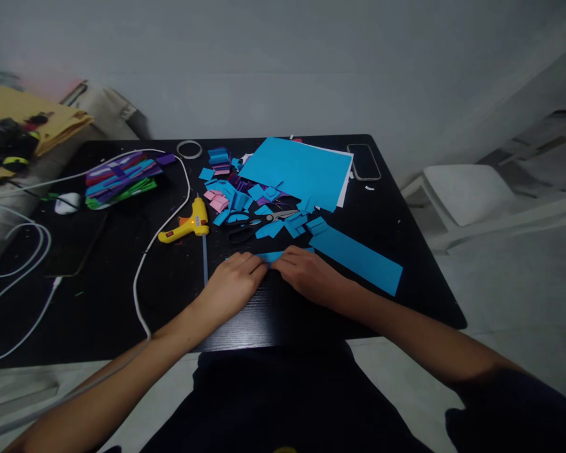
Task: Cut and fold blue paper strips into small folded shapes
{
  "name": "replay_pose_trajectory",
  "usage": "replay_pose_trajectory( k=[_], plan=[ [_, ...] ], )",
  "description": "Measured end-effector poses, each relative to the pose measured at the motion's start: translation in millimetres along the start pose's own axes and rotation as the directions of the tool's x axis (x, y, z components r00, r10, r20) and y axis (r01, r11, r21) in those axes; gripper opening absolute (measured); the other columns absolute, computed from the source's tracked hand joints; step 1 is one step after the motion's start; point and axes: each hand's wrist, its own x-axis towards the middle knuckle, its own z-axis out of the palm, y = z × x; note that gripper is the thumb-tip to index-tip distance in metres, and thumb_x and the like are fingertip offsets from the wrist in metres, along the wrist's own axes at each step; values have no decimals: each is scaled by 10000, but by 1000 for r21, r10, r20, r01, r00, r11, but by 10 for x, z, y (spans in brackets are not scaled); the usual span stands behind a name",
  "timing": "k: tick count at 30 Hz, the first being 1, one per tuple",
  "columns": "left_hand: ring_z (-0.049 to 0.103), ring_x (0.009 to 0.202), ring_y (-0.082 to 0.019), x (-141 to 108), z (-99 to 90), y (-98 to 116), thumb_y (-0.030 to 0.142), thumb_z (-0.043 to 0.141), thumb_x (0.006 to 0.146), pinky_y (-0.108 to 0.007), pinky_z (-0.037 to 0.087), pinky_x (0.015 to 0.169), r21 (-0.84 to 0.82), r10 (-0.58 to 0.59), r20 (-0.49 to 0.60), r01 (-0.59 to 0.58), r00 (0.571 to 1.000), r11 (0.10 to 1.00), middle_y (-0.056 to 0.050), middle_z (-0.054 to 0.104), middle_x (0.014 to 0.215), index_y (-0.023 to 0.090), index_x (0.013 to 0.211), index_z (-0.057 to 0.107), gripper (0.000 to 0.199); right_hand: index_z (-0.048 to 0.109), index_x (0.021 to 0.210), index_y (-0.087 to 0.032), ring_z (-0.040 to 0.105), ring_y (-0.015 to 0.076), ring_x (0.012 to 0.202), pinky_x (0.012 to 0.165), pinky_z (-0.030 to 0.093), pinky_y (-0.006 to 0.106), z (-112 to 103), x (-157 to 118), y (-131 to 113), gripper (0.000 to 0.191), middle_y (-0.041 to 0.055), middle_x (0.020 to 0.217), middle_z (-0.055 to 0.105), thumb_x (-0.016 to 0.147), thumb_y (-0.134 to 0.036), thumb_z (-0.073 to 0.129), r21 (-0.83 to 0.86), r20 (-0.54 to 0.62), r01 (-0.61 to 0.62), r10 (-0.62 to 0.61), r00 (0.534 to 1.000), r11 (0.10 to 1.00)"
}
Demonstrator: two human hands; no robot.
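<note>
The left hand point(236, 277) and the right hand point(307, 272) of the person meet at a narrow flat strip of bright blue paper point(270, 257), which lies near the front edge of the black wooden desk point(245, 324). The grip of each hand is closed on this strip, with bent fingers pressing it from both sides. The fingers cover much of it, so one cannot tell whether a fold is already complete; it seems to be in the middle of the work.

Just beyond the hands, many small folded pieces of blue paper point(270, 229) lie in a loose heap, and this part looks already done. Small pink paper pieces point(217, 201) are among them. The scissors with black handles point(269, 218) rest in the heap, held by nobody.

To the right, a long rectangular blue paper strip point(358, 258) lies not divided into small pieces. Farther back, a large blue paper sheet point(297, 173) is also mostly whole. The yellow plastic glue gun point(186, 223), on the left, is untouched.
</note>
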Motion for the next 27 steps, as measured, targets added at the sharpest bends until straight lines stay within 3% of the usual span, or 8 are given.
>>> replay_pose_trajectory(
  k=[18, 22, 27],
  plan=[
    [592, 810, -232, 44, -38, -10, 85, 549, 978, -376, 492, 722, -48, 24, 40, -22, 999, 999, -70, 679, 864, 122, 901, 696, 170, 633, 889, -113, 582, 206, 835, 781, 478, 330, -75, 53, -70, 200, 94, 868, 677, 964, 6, 492, -67, 69, -45, 50, 996, 997],
    [613, 867, -240, 41, -35, 3, 86, 546, 979, -385, 507, 764, -53, 10, 69, -7, 998, 999, -83, 699, 920, 128, 947, 705, 168, 651, 953, -106, 616, 214, 859, 807, 513, 345, -36, -7, -137, 184, 101, 911, 689, 960, 0, 501, -56, 71, -78, 82, 994, 995],
    [626, 888, -254, 23, -26, 12, 87, 550, 975, -397, 516, 765, -39, 13, 71, -11, 997, 999, -102, 713, 956, 122, 990, 706, 161, 667, 1118, -77, 674, 246, 995, 906, 566, 381, 64, -170, -226, 283, 148, 1067, 727, 926, 30, 489, -52, -10, -98, 98, 995, 994]
  ],
)
